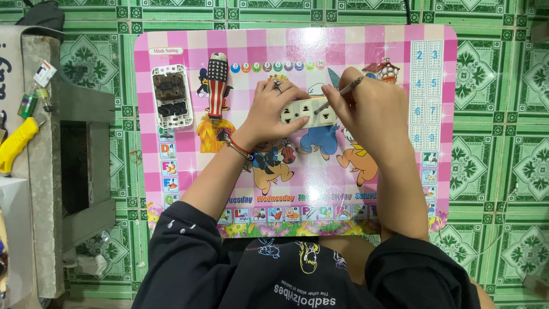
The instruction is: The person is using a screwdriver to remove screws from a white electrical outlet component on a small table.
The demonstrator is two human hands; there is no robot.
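On a pink children's table (400,171) printed with cartoons, my left hand (273,109) holds a cream socket faceplate (307,112) flat against the top. My right hand (366,103) grips a thin pen-like screwdriver (342,91) whose tip rests on the faceplate's right half. A ring sits on my left hand and a red bracelet on that wrist.
An opened white socket module (171,97) with dark inner parts lies at the table's left. Beside it lies a screwdriver with a striped red-and-white handle (217,86). A yellow-handled tool (17,143) rests on a grey block at the left. Green patterned floor tiles (497,143) surround the table.
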